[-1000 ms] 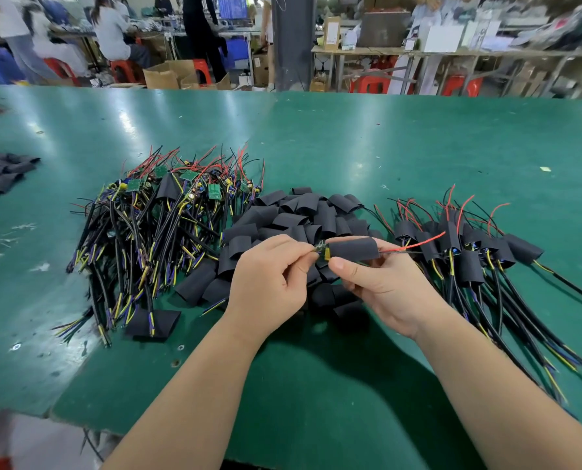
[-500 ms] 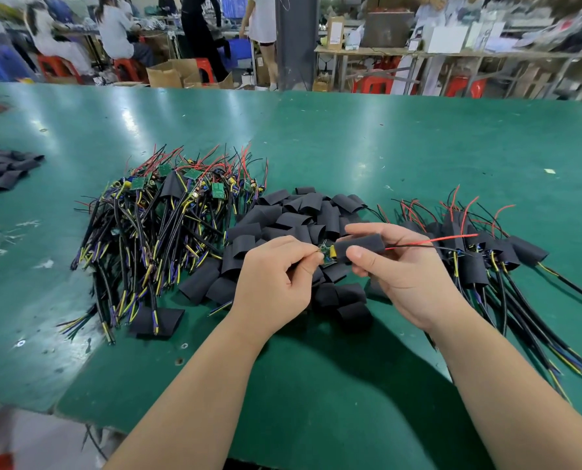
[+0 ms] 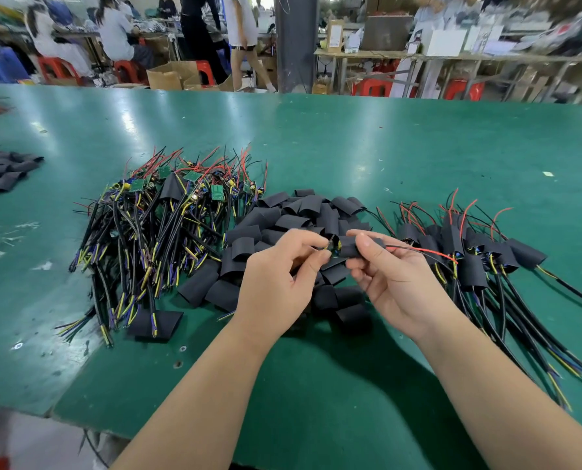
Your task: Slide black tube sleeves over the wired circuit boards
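Alongside, unsleeved board bundle [image 3: 154,225], loose sleeves [image 3: 303,212].

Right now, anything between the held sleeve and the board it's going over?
Nothing visible. The right hand pinches the sleeve; the left hand pinches the board by its exposed end at the sleeve mouth. The red wire already exits the far end.

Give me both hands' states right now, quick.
Left hand: closed, pinching the exposed end of the wired circuit board.
Right hand: closed, gripping the black tube sleeve on that board.
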The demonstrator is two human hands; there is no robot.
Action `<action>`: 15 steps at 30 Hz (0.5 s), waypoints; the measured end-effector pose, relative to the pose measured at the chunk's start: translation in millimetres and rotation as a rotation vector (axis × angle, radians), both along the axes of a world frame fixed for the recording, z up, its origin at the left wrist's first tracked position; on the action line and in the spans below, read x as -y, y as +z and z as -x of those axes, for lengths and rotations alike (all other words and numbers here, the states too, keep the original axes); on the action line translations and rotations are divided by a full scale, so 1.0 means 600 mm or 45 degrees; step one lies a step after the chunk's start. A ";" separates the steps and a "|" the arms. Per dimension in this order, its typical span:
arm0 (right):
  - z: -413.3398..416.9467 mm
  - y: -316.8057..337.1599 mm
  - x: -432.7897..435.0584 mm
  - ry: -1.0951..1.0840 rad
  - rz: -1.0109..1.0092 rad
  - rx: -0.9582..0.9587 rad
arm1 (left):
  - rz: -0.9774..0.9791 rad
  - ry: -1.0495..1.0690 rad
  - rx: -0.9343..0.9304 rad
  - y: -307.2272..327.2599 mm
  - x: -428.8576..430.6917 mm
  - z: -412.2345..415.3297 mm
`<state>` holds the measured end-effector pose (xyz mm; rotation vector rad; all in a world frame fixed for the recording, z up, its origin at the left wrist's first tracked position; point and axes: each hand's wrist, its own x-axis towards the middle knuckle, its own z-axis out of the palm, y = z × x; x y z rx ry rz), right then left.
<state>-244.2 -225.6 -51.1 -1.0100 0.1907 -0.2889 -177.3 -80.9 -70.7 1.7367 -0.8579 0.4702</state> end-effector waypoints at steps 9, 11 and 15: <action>-0.003 -0.001 -0.007 0.021 -0.138 -0.077 | -0.029 0.003 0.137 0.000 -0.004 -0.008; -0.004 -0.001 -0.007 0.012 -0.167 -0.093 | -0.018 0.000 0.126 0.000 -0.002 -0.007; -0.006 -0.002 -0.007 -0.004 -0.187 -0.124 | -0.027 0.006 0.116 -0.001 -0.002 -0.007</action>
